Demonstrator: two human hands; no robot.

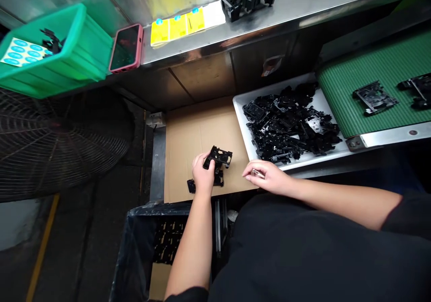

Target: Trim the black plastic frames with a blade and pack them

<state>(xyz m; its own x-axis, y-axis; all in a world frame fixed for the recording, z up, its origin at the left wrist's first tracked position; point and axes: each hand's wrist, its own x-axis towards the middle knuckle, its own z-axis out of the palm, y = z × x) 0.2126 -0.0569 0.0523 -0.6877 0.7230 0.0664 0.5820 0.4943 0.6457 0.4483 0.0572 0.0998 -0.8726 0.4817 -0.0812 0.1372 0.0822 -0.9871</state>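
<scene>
Twelve o'clock on the cardboard sheet [202, 131], my left hand [204, 174] grips by its edge a black frame [218, 158], seemingly light and stiff; my right hand [267, 177] pinches a small metal pin [258, 173].

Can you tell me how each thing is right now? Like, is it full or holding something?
Left hand, gripping a black plastic frame
Right hand, pinching a small metal piece
Cardboard sheet, lying flat under black parts
White tray, heaped with black parts
Green belt, two black frames lying on it
Pink phone, lying flat, screen dark
Green bin, holding black parts and blue stickers
</scene>
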